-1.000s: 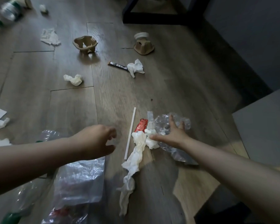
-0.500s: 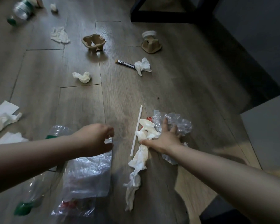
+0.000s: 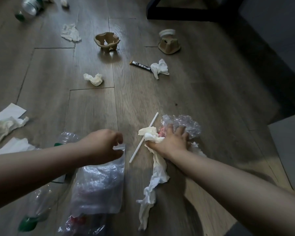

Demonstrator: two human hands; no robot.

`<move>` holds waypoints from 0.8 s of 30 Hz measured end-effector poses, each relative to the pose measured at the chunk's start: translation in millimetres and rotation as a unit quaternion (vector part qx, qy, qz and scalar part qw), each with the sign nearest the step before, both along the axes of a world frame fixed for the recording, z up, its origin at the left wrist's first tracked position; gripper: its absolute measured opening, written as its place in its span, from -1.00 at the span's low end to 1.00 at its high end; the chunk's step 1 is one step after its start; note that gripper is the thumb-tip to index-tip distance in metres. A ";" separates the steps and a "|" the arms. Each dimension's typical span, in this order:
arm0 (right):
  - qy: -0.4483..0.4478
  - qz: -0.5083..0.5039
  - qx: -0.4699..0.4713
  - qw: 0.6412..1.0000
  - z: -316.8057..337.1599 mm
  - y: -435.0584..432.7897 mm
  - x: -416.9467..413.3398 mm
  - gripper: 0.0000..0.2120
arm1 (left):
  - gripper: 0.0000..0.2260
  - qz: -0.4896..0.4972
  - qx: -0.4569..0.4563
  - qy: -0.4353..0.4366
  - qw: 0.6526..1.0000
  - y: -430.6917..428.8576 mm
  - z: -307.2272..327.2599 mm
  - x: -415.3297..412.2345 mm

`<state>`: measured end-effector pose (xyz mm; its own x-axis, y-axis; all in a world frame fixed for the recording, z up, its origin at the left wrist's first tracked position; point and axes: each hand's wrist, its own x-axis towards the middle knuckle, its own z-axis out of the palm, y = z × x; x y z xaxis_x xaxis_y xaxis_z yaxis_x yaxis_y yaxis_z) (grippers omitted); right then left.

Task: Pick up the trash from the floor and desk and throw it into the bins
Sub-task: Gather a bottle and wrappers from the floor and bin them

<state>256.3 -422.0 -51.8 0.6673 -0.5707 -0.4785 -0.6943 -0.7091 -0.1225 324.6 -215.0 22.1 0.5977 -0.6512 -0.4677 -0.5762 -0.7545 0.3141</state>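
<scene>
**mopbucket:** Wood-plank floor (image 3: pixel 92 106), dim light, trash all over it. Only the head view to go on. Right hand (image 3: pixel 170 142) is pressed down with fingers spread over a pile: crumpled clear plastic (image 3: pixel 186 123), a long twisted tissue (image 3: pixel 156 174) and a bit of red wrapper (image 3: pixel 161 132). It's gathering, not closed on anything yet. White straw (image 3: pixel 143 137) lies just beside the pile, touching the tissue.

**binday_ok:** And the left hand (image 3: pixel 102 147)?

**mopbucket:** Half curled, thumb and fingers apart, holding nothing, hovering at the top edge of a clear plastic bag (image 3: pixel 99 184) with a crushed green-cap bottle (image 3: pixel 39 206) beside it.

**binday_ok:** I'd rake the pile into the palm and close around the plastic and tissue together, sweeping the straw in too. That trailing tissue tail could tear or drag.

**mopbucket:** No bin in view, either.
</scene>
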 end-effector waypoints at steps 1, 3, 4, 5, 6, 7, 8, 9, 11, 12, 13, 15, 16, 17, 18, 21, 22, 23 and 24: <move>-0.023 0.009 -0.011 1.000 -2.1 0.3 -1.4 0.15 | -0.67 0.005 -0.001 0.003 1.000 0.5 -0.8 1.7; -0.057 0.024 -0.023 0.998 -3.1 0.0 -2.8 0.07 | -0.67 0.013 -0.001 0.010 1.000 1.6 -3.2 3.8; -0.067 0.028 -0.026 0.997 -2.6 -0.1 -2.8 0.04 | -0.67 0.014 0.002 0.012 1.000 1.8 -5.0 4.4; -0.073 0.028 -0.027 0.997 -1.9 0.4 -2.4 0.02 | -0.67 0.014 0.006 0.014 1.000 2.2 -6.5 4.6; -0.077 0.025 -0.026 0.996 -1.6 0.7 -1.9 0.00 | -0.67 0.014 0.010 0.015 1.000 2.6 -8.0 4.9; -0.078 0.020 -0.021 0.997 -0.7 1.2 -1.0 0.00 | -0.67 0.014 0.012 0.017 1.000 2.8 -8.9 5.2; -0.075 0.013 -0.010 0.997 0.8 1.4 0.2 0.00 | -0.67 0.015 0.012 0.019 1.000 3.0 -9.3 5.5; -0.071 0.003 0.005 0.997 3.2 1.5 2.0 0.02 | -0.67 0.017 0.011 0.020 1.000 3.2 -9.0 6.0; -0.055 -0.027 0.053 0.997 11.6 1.8 6.8 0.10 | -0.68 0.022 0.008 0.020 1.000 3.6 -7.7 7.4; -0.048 -0.043 0.081 0.995 16.8 2.2 9.9 0.15 | -0.68 0.026 0.006 0.021 0.999 3.8 -7.4 8.3; -0.041 -0.058 0.103 0.992 20.6 3.2 13.9 0.19 | -0.69 0.028 0.003 0.020 0.999 4.2 -7.3 9.4; -0.030 -0.084 0.113 0.990 22.3 7.0 21.9 0.25 | -0.70 0.031 -0.001 0.014 0.999 5.5 -7.7 11.6; -0.027 -0.091 0.099 0.991 20.1 10.1 24.6 0.27 | -0.70 0.034 -0.002 0.013 0.999 6.2 -7.5 12.3; -0.024 -0.092 0.075 0.993 16.6 14.1 26.5 0.28 | -0.70 0.037 -0.001 0.015 0.999 6.8 -7.1 13.1; -0.020 -0.086 0.048 0.995 13.0 18.1 27.4 0.28 | -0.69 0.040 0.000 0.017 0.999 7.3 -6.7 13.6; -0.013 -0.072 0.004 0.997 6.4 25.0 30.2 0.28 | -0.68 0.047 -0.002 0.023 0.999 7.8 -5.4 15.9; -0.013 -0.078 0.003 0.997 5.9 25.1 32.0 0.28 | -0.68 0.049 -0.004 0.025 0.998 8.0 -5.3 16.7; -0.012 -0.084 0.004 0.996 5.7 24.9 34.6 0.28 | -0.68 0.051 -0.006 0.028 0.998 8.7 -5.5 17.4; -0.011 -0.089 0.005 0.996 5.3 24.7 37.5 0.28 | -0.68 0.054 -0.007 0.028 0.998 9.7 -5.8 18.1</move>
